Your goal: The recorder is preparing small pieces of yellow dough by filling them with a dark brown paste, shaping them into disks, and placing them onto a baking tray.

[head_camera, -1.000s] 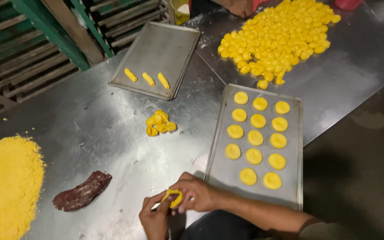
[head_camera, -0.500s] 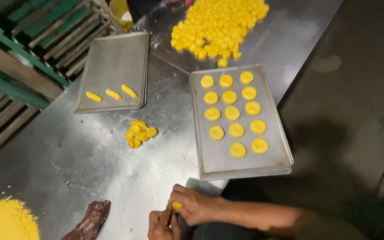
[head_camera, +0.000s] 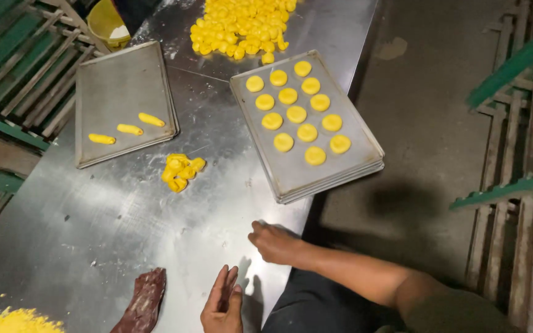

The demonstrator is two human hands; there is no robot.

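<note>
Resting now dough-free, my right hand (head_camera: 277, 242) curls on the bench (head_camera: 124, 222), left hand (head_camera: 223, 302) open; eleven discs (head_camera: 297, 114), three rolls (head_camera: 130, 129).

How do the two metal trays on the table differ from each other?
The left tray holds only three long yellow dough pieces near its front edge; the right tray holds about a dozen round flat discs in rows. The left tray lies single on the table; the right one sits on a stack and overhangs the edge. Both are rectangular, grey metal.
</note>
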